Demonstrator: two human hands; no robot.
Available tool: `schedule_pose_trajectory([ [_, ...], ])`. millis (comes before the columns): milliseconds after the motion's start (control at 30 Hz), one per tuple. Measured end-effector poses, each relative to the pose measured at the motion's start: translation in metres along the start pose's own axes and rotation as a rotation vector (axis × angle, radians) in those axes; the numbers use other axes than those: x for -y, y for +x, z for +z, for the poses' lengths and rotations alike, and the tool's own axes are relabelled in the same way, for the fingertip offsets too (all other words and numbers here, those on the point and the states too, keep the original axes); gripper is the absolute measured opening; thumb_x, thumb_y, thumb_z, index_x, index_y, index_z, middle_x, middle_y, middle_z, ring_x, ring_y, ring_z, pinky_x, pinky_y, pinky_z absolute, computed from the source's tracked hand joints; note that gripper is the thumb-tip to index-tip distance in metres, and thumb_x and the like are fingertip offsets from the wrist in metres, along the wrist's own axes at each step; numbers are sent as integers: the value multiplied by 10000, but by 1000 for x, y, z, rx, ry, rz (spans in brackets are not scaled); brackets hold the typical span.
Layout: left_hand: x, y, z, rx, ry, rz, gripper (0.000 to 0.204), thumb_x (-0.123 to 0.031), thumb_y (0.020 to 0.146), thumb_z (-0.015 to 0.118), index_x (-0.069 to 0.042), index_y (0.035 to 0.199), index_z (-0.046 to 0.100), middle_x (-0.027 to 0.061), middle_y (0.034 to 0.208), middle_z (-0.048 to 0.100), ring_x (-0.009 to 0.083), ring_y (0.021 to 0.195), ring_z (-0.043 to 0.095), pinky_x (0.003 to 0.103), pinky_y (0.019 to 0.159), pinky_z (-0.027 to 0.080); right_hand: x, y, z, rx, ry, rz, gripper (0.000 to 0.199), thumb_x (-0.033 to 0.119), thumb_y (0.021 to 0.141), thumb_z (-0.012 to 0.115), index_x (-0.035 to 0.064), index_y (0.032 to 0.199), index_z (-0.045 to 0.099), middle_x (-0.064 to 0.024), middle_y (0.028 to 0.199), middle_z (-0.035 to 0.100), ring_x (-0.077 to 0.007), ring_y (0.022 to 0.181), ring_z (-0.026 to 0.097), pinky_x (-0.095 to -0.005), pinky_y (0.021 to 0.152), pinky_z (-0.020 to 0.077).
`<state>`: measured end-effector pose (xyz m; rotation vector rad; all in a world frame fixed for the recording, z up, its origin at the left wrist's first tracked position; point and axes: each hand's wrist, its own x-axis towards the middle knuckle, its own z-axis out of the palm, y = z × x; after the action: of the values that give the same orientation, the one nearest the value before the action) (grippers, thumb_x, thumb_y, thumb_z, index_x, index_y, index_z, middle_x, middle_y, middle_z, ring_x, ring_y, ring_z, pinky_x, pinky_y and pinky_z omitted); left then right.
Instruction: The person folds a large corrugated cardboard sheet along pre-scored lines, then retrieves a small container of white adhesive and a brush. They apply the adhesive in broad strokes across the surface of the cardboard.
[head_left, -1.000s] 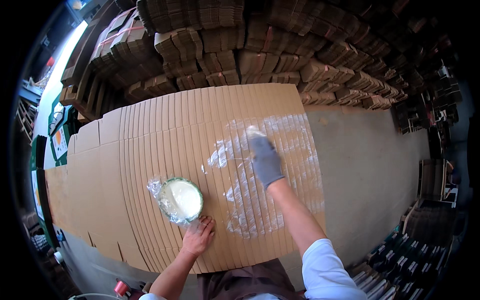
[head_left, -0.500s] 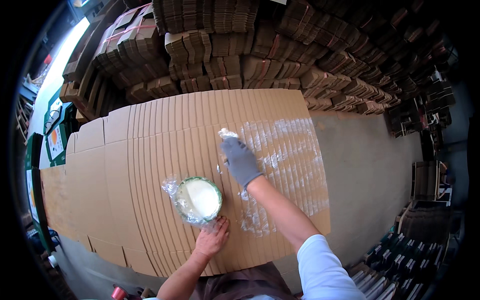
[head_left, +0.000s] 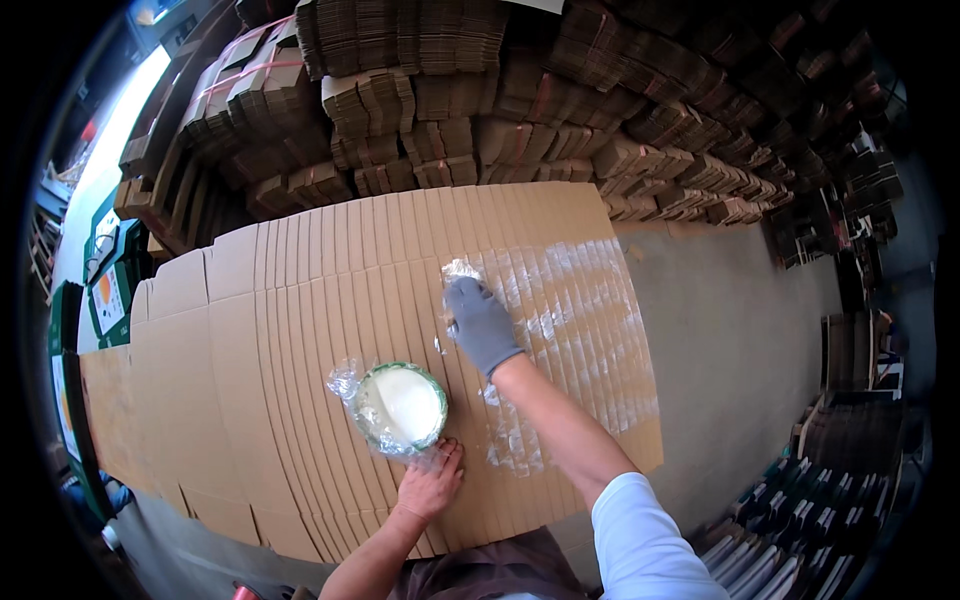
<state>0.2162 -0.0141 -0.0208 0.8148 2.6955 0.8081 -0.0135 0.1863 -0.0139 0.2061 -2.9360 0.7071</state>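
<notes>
A round green-rimmed bowl (head_left: 446, 400) of white paste, lined with clear plastic film (head_left: 343, 381), stands on wide layered cardboard sheets (head_left: 235, 400). My bare left hand (head_left: 432, 485) grips its near edge, where film partly covers the fingers. Farther up and right, my right hand (head_left: 482, 322) wears a grey glove. It is closed around a brush-like tool (head_left: 461, 269) with a white-coated end, pressed to the cardboard; the glove hides most of this tool. White smears (head_left: 570, 320) spread over the cardboard strips right of the glove.
Tied stacks of folded cardboard (head_left: 440, 100) rise behind the work surface. Green boxes (head_left: 112, 270) stand at the left. Grey floor (head_left: 720, 320) lies to the right, with rows of dark stacked pieces (head_left: 790, 530) at the lower right.
My gloved right hand and the tool's white end have shifted slightly. The bowl and my left hand sit a little lower and farther right in the picture, which has itself moved slightly.
</notes>
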Motion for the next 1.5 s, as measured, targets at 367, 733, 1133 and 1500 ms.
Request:
schedule_pose_trajectory([
  [367, 0, 2, 0, -5, 67, 9, 485, -223, 819, 684, -49, 1262, 589, 110, 1312, 555, 289, 1258, 501, 429, 1077, 386, 9, -78, -10, -46, 218, -56, 232, 72, 889, 541, 49, 1106, 617, -180, 1119, 614, -335, 1011, 613, -421, 854, 519],
  [733, -1, 1, -1, -39, 102, 0, 487, -199, 798, 701, -53, 1250, 596, 96, 1316, 552, 292, 1255, 500, 430, 1068, 393, -1, -127, -39, 19, 186, -32, 325, 35, 830, 581, 19, 1154, 599, -173, 1201, 581, -347, 1086, 580, -435, 927, 496],
  [1133, 0, 2, 5, -48, 88, 8, 516, -184, 779, 714, -56, 1261, 585, 107, 1324, 542, 315, 1250, 496, 444, 1062, 397, -71, -108, -75, -107, 24, 238, 279, 19, 820, 592, 108, 1084, 603, -105, 1111, 582, -331, 919, 646, -449, 778, 550],
  [1500, -3, 1, 0, -20, 92, -5, 517, -171, 768, 716, -47, 1254, 590, 116, 1313, 549, 319, 1240, 505, 450, 1046, 412, -58, -114, -61, -101, 30, 114, 276, 22, 807, 597, 116, 1067, 598, -116, 1086, 592, -338, 901, 649, -449, 748, 552],
])
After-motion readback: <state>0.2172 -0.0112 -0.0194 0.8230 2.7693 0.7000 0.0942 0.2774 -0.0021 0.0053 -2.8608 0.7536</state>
